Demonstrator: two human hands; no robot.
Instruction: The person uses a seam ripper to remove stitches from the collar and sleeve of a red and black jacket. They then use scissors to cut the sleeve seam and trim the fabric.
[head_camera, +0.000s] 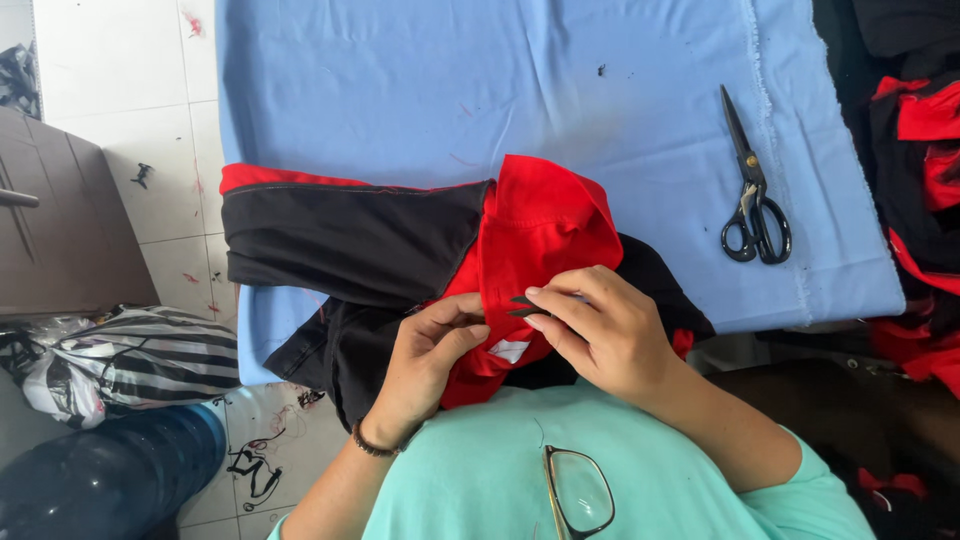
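Hands' grip: left hand (425, 355) pinching soft red/blk garment (440, 250), right hand (600, 330) w/ small dark snips (523, 306).

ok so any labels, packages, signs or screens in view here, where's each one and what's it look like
Label: small white tag sewn on the red part of the garment, just below the left hand and right hand; roughly four-sided, plain white from here.
Bag: black-and-white striped plastic bag on the floor at left, crumpled and bulging.
No signs or screens in view.
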